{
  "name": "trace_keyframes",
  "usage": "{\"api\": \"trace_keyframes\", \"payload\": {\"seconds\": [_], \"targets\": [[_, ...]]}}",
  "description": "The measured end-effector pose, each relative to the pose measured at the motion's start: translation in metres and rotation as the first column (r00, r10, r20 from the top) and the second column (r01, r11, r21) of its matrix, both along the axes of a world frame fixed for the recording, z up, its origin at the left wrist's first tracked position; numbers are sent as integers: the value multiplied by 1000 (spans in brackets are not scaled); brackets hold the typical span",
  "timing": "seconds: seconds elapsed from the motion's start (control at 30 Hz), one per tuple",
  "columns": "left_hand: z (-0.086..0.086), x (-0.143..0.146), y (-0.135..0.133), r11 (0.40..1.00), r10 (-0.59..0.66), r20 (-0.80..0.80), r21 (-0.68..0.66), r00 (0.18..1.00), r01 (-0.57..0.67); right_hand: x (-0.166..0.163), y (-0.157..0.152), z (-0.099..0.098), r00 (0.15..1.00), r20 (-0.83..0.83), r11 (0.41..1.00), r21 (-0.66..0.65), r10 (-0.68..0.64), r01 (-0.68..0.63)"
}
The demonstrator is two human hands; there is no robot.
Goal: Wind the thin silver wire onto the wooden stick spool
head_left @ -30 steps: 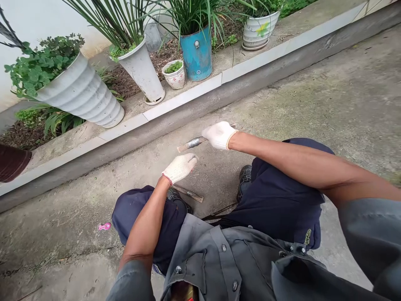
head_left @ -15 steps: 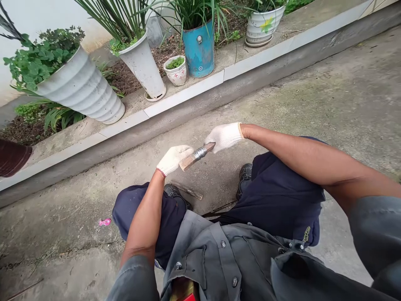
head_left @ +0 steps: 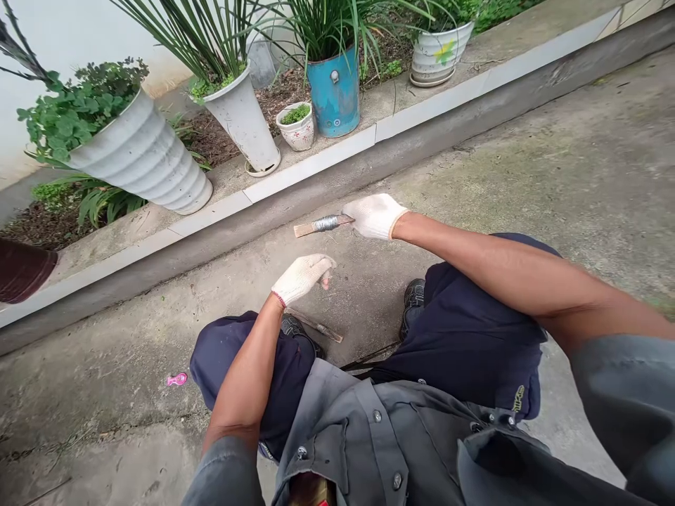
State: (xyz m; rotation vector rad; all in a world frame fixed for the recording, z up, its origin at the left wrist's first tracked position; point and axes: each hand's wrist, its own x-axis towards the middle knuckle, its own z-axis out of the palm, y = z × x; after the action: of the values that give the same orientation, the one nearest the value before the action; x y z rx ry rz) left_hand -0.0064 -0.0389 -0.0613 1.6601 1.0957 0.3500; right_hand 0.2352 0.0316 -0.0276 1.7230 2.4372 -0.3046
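A short flat wooden stick (head_left: 304, 230), wound around its middle with silvery wire or cord (head_left: 325, 223), is held out to the left by my right hand (head_left: 375, 215). That hand wears a white knit glove and is closed at the stick's far end. My left hand (head_left: 302, 278), gloved too, hangs lower and nearer to me, apart from the stick. Its fingers are curled together, and a faint thin strand seems to show near the fingertips; what they hold, if anything, I cannot make out. Beneath, another thin wooden piece (head_left: 323, 329) lies on the concrete beside my left shoe.
A low tiled ledge (head_left: 311, 165) crosses ahead with several potted plants, among them a blue metal bucket (head_left: 333, 91) and a tilted white ribbed pot (head_left: 145, 154). A small pink object (head_left: 177, 379) lies on the ground at left. My knees flank the work.
My left hand has let go of the wooden stick and dropped slightly nearer to me. My right hand has lifted the stick away and turned it closer to level.
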Motion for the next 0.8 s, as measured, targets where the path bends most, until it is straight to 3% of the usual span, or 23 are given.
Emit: {"api": "trace_keyframes", "payload": {"seconds": [0.17,0.27,0.43,0.53,0.67,0.8], "targets": [[6,3,-1,998,-45,-177,36,983,52,-7,-8,-6,994,113,999,44,12,-17],[9,-1,3,987,-38,-300,138,953,83,-12,-13,-13,984,155,995,42,87,-95],[13,-13,14,931,55,-419,350,906,106,-9,-18,-16,927,171,938,-156,334,-309],[16,-18,18,938,67,-402,338,913,80,1,-20,-10,900,50,871,-279,433,-404],[19,-18,18,961,-2,-229,270,974,66,13,-20,-1,908,-243,848,-337,341,-408],[16,-10,11,985,46,-8,169,999,-44,14,-14,2,913,-386,912,-312,136,-268]]}}
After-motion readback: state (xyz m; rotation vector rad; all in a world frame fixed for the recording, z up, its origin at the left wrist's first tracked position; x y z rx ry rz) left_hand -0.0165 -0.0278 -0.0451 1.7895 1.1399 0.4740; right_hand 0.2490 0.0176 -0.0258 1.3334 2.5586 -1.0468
